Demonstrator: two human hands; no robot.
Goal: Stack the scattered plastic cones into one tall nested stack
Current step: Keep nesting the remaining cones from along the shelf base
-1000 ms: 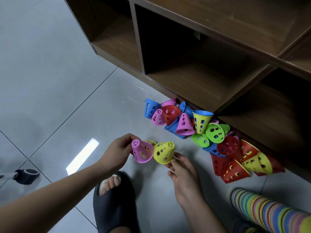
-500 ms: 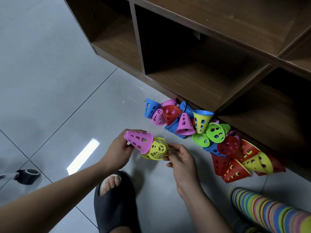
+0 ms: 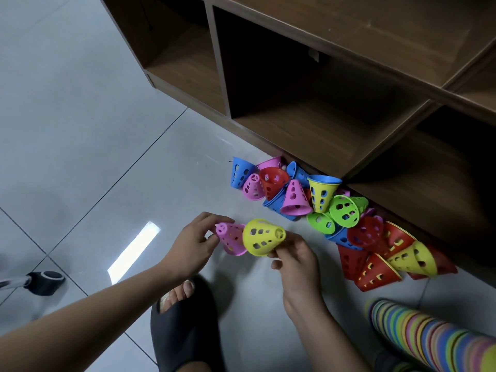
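Observation:
My left hand (image 3: 192, 244) pinches a pink perforated cone (image 3: 230, 238) by its narrow tip. My right hand (image 3: 294, 255) holds a yellow cone (image 3: 261, 237) from below, with its narrow end pointing right. The two cones touch at their wide rims, above the floor. A pile of scattered cones (image 3: 322, 208) in blue, pink, red, green and yellow lies on the floor against the shelf base. A long multicoloured nested stack of cones (image 3: 429, 336) lies at the lower right.
A dark wooden shelf unit (image 3: 308, 108) with open compartments stands behind the pile. My foot in a black slipper (image 3: 185, 326) rests on the grey tiled floor (image 3: 80, 130) below my hands. A black-tipped metal leg (image 3: 44, 281) stands at the left edge.
The yellow cone has turned round so its narrow end now points right and it sits in front of the pink cone. Both hands stayed in about the same place.

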